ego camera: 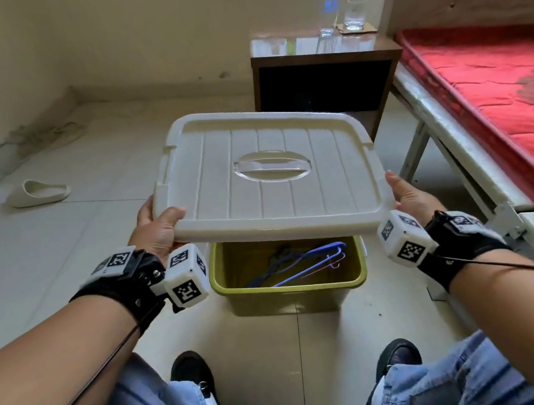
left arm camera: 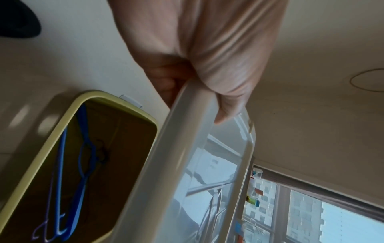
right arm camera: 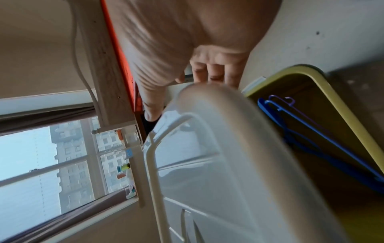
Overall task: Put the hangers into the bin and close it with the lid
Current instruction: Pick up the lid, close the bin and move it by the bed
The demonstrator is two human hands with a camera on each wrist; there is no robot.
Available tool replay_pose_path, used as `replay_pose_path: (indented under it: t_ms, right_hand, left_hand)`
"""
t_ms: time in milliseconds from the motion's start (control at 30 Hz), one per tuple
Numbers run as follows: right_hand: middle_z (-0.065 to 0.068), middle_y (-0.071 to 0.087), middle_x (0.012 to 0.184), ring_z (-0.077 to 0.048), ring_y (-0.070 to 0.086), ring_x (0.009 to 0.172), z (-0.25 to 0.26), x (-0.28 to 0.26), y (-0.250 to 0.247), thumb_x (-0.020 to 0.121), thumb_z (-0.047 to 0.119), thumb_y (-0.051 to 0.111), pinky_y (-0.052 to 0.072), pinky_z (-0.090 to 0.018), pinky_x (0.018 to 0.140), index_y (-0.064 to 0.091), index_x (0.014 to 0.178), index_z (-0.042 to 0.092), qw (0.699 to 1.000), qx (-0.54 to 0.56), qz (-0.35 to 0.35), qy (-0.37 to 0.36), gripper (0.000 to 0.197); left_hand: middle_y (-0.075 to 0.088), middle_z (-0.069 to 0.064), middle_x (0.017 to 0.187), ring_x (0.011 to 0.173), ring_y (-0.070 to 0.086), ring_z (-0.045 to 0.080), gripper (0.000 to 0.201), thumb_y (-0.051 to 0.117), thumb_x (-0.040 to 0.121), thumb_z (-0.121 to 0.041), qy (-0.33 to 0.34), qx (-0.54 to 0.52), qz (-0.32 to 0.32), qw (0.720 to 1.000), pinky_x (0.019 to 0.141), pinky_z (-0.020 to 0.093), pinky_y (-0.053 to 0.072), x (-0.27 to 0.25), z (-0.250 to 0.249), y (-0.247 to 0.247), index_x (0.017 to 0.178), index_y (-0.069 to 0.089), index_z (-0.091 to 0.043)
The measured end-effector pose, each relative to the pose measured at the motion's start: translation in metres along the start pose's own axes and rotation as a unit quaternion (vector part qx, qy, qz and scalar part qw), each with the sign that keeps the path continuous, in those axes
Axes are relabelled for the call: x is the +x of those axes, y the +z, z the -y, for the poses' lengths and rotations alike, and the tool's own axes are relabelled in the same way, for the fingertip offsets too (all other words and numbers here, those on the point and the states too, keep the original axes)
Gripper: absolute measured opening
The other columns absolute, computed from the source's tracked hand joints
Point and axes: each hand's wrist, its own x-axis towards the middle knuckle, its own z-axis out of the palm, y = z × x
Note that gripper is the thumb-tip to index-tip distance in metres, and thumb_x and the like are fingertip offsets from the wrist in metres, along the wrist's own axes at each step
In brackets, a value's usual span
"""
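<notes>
Two hands hold the show here, but take the room by size. Biggest is the bed (ego camera: 502, 91) on the right, red mattress on a pale frame. Next, the tiled floor (ego camera: 109, 177), with a lone slipper (ego camera: 38, 192) lying off to the left. Against the far wall stands a dark wooden nightstand (ego camera: 327, 79), two drinking glasses (ego camera: 330, 9) upright on its glossy top.

Now the action. The lid (ego camera: 268, 174), white and ribbed with a clear handle recess in its middle, hangs in the air, roughly level, above the bin (ego camera: 289, 291) and not touching it. The bin, yellow-green, sits on the floor between the person's knees, its near half open to view, its far half hidden under the lid. Inside lie the hangers (ego camera: 306, 264), blue ones with a purple one, resting on the bottom with their hooks toward the right wall.

Left hand (ego camera: 158, 229): grip pinching the lid's near left corner, thumb on top, fingers curled beneath the rim. Right hand (ego camera: 410, 196): grip clasped on the near right corner, thumb along the edge, and the right wrist view shows its fingers (right arm camera: 216, 72) tucked under the rim.
</notes>
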Motion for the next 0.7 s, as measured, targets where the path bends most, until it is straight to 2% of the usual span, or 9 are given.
replay_pose_path:
  t_ms: [67,167,200,333,467,533,600,633,700]
  right_hand:
    - [-0.009,0.064,0.123,-0.029,0.065,0.102,0.006,0.002,0.001,0.066,0.047,0.079,0.056,-0.045,0.081,0.059,0.123,0.015,0.999,-0.035,0.02,0.002,0.069]
    - [-0.005,0.061,0.12,-0.017,0.063,0.086,0.011,0.008,0.003,0.088,0.02,0.064,0.053,-0.026,0.05,0.052,0.135,0.016,0.998,-0.051,0.025,-0.033,0.049]
    - [-0.004,0.063,0.12,-0.015,0.064,0.083,0.013,0.011,0.003,0.09,0.015,0.06,0.05,-0.022,0.045,0.051,0.137,0.018,0.998,-0.051,0.025,-0.039,0.048]
    - [-0.001,0.066,0.113,-0.014,0.065,0.084,0.011,0.029,-0.001,0.09,0.014,0.059,0.05,-0.024,0.048,0.051,0.137,0.023,0.997,-0.061,0.017,-0.036,0.048]
    - [-0.003,0.064,0.117,-0.017,0.064,0.084,0.004,0.05,-0.003,0.092,0.013,0.057,0.049,-0.03,0.053,0.053,0.135,0.022,0.997,-0.074,0.014,-0.015,0.044]
    - [-0.006,0.064,0.115,-0.018,0.064,0.082,-0.005,0.064,-0.001,0.093,0.012,0.054,0.048,-0.031,0.055,0.054,0.133,0.02,0.996,-0.081,0.025,0.004,0.041]
    - [-0.008,0.065,0.113,-0.019,0.064,0.081,-0.016,0.077,0.001,0.094,0.01,0.052,0.047,-0.031,0.056,0.054,0.132,0.018,0.996,-0.082,0.027,0.012,0.039]
    - [-0.008,0.064,0.114,-0.019,0.064,0.081,-0.023,0.086,0.002,0.094,0.008,0.051,0.047,-0.031,0.056,0.053,0.132,0.017,0.996,-0.082,0.023,0.016,0.039]
    - [-0.007,0.064,0.12,-0.02,0.065,0.087,-0.036,0.104,0.005,0.094,0.008,0.051,0.048,-0.032,0.058,0.052,0.134,0.018,0.995,-0.091,0.013,0.024,0.041]
  left_hand:
    - [0.057,0.013,0.119,0.068,0.057,0.022,0.068,0.06,0.086,-0.009,-0.001,0.014,0.014,1.0,0.034,0.018,0.046,0.004,0.002,0.003,0.145,0.036,-0.033]
    - [0.059,0.011,0.113,0.068,0.058,0.022,0.069,0.06,0.086,-0.007,-0.009,0.007,0.02,1.0,0.035,0.018,0.047,0.01,0.003,0.01,0.145,0.037,-0.034]
    - [0.06,0.01,0.111,0.069,0.059,0.022,0.069,0.061,0.085,-0.006,-0.016,-0.005,0.023,1.0,0.037,0.019,0.049,0.014,0.003,0.013,0.145,0.038,-0.034]
    - [0.063,0.01,0.111,0.07,0.06,0.02,0.058,0.065,0.086,-0.01,-0.025,0.004,0.038,0.999,0.038,0.019,0.049,0.029,0.001,0.021,0.14,0.047,-0.02]
    - [0.067,0.012,0.099,0.068,0.062,0.023,0.041,0.071,0.084,-0.023,-0.054,0.024,0.019,0.998,0.037,0.022,0.05,0.045,0.005,0.027,0.119,0.058,-0.005]
    - [0.069,0.015,0.107,0.075,0.065,0.026,0.043,0.071,0.085,-0.026,-0.061,0.029,0.011,0.998,0.053,0.032,0.059,0.062,0.014,0.029,0.12,0.058,-0.005]
    - [0.068,0.013,0.115,0.089,0.066,0.027,0.045,0.068,0.087,-0.03,-0.065,0.057,0.003,0.996,0.083,0.045,0.058,0.08,0.026,0.03,0.126,0.056,-0.011]
    - [0.068,0.011,0.116,0.094,0.067,0.027,0.043,0.066,0.088,-0.031,-0.068,0.073,-0.001,0.995,0.091,0.047,0.055,0.09,0.033,0.031,0.127,0.056,-0.014]
    - [0.069,0.009,0.114,0.098,0.068,0.028,0.033,0.066,0.088,-0.031,-0.077,0.095,-0.013,0.992,0.095,0.048,0.053,0.107,0.048,0.033,0.118,0.058,-0.021]
